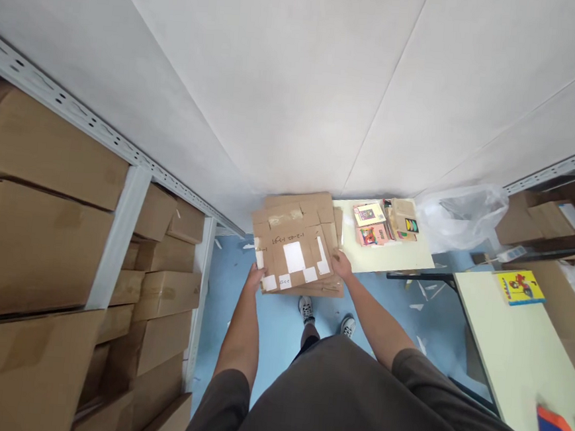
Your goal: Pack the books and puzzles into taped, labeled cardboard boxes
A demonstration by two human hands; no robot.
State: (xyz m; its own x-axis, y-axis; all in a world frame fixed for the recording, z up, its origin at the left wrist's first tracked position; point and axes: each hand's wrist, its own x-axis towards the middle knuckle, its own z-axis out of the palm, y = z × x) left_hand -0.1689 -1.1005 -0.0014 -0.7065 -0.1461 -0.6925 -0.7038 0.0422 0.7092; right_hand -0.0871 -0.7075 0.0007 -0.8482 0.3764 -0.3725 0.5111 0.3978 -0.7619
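A flattened cardboard box (275, 242) with white labels and handwriting lies over other flat cardboard sheets (318, 201). My left hand (255, 277) grips its left edge near the lower corner. At the right edge, my right hand (342, 264) has its fingers closed on the cardboard. Both thumbs are toward the upper side, and the fingertips beneath are hidden. The cardboard covers the left end of a pale table (363, 260), with more brown sheets showing under it.
Small printed boxes (373, 234) sit on the table beside a clear plastic bag (459, 216). Left, a metal rack (122, 229) holds stacked cartons (31, 248). Right, another table (520, 353) carries a yellow box (519, 287). Paper scraps (416, 307) litter the blue floor.
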